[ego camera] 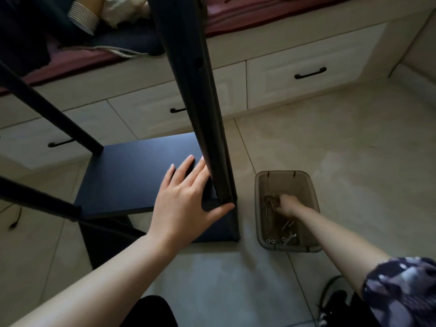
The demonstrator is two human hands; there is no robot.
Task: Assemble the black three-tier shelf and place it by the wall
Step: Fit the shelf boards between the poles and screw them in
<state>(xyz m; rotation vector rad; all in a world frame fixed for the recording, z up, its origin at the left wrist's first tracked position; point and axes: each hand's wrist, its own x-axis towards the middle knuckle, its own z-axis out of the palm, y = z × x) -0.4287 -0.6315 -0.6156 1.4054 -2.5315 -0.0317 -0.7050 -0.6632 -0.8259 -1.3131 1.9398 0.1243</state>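
The black shelf frame stands on the tiled floor, with a tall black upright post (200,90) rising toward me and a dark shelf board (132,175) set between the legs. My left hand (186,197) lies flat on that board, fingers straight, thumb against the foot of the post. To the right sits a smoky clear plastic bin (287,182) with several screws and a small wrench (289,239) inside. My right hand (286,205) reaches down into the bin with curled fingers among the screws; whether it holds one is hidden by blur.
A white platform bed with drawers (306,74) and black handles runs along the back, bedding piled on top. Two more black legs (59,123) cross the left side. A dark cable (14,220) lies on the floor at far left. Dark shoes (335,305) sit bottom right.
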